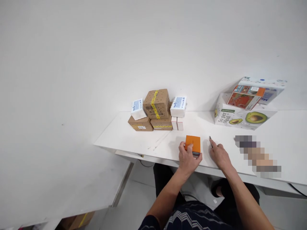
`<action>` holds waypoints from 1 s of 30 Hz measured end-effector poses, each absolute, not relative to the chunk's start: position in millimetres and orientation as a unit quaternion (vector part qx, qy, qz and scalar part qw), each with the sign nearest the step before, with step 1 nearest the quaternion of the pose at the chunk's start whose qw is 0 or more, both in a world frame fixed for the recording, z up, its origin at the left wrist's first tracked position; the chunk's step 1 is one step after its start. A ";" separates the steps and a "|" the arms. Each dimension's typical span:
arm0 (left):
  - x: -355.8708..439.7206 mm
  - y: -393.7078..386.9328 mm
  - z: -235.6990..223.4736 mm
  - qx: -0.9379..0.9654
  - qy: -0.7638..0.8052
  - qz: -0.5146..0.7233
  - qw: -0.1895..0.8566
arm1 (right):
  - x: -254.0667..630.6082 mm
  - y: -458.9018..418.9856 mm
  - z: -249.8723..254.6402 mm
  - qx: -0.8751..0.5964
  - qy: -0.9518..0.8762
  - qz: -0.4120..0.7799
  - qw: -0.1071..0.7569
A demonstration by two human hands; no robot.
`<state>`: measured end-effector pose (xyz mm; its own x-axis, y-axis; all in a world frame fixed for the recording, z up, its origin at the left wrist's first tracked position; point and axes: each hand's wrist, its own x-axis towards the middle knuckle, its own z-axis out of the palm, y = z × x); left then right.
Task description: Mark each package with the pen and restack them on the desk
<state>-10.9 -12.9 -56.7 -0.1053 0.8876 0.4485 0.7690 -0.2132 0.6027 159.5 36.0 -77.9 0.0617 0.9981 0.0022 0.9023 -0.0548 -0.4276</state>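
An orange box (193,142) with a dark lower edge sits on the white table near its front edge. My left hand (188,157) is closed around its near and left sides, with a finger lying on the top face. To the right of the box, my right hand (220,156) grips a thin dark pen-like tool (210,139). Its tip points away from me, and the fingers hide the rest, so I cannot tell its exact kind. The tool and the box are apart.
Brown cardboard boxes (157,103) with yellow tape and white packs (178,107) stand stacked by the wall. At the right is an avocado-printed box (244,118) with a red-orange box (244,99) on it. A pixelated patch covers the table right of my right hand.
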 end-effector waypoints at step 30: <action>-59.2 30.9 -80.8 0.561 0.559 0.475 0.383 | 139.7 5.6 -20.1 -0.435 -0.364 0.552 0.611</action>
